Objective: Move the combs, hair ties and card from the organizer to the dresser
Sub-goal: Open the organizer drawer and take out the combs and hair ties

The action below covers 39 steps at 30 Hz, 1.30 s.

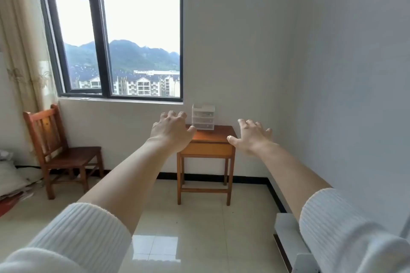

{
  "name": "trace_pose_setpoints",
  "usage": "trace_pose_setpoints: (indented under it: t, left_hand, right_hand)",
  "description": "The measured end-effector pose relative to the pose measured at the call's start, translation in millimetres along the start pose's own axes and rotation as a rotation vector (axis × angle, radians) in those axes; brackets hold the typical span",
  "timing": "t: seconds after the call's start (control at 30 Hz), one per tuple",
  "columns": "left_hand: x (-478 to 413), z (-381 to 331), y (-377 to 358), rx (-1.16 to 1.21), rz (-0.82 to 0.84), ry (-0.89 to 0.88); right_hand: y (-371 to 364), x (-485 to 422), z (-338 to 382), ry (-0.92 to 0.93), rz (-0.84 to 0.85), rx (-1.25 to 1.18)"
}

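A small clear organizer (pixel 203 117) with stacked drawers stands at the back of a wooden dresser (pixel 213 139) against the far wall. What lies in its drawers is too small to make out. Both my arms are stretched out toward it from across the room. My left hand (pixel 172 132) hovers palm down with fingers curled and apart, overlapping the dresser's left corner in view. My right hand (pixel 251 136) hangs palm down with fingers spread, to the right of the dresser. Neither hand holds anything, and both are well short of the organizer.
A wooden chair (pixel 60 150) stands at the left under a dark-framed window (pixel 115 35). Bags and cloth (pixel 13 179) are piled on the floor at far left. A white piece of furniture (pixel 288 235) sits at lower right along the wall. Glossy tiled floor (pixel 188 224) lies between me and the dresser.
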<state>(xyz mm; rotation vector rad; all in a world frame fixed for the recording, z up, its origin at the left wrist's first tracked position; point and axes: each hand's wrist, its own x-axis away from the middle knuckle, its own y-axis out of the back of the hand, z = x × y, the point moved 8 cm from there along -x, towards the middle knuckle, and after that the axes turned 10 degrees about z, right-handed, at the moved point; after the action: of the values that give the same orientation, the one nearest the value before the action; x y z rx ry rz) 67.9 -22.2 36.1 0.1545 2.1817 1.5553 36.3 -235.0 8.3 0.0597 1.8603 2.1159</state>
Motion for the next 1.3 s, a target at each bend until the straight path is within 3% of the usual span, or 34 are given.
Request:
trace_pose_setpoints:
  t: [0.43,0.83,1.13,1.3]
  left_hand:
    - [-268,23,-95,0.006,-0.058,-0.040]
    - [-535,121,-243,0.074,-0.045,-0.050]
    - [-736,215,-377,0.156,0.199,0.063]
    - [-821,240,-443,0.217,0.248,0.080]
  right_hand:
    - [-33,-267,-28,0.022,-0.137,0.032]
    - [-177,-549,-16,0.045,0.009,0.082]
    - [-295,-745,-36,-0.116,0.192,-0.059]
    - [-344,-843,-51,-0.151,0.256,-0.118]
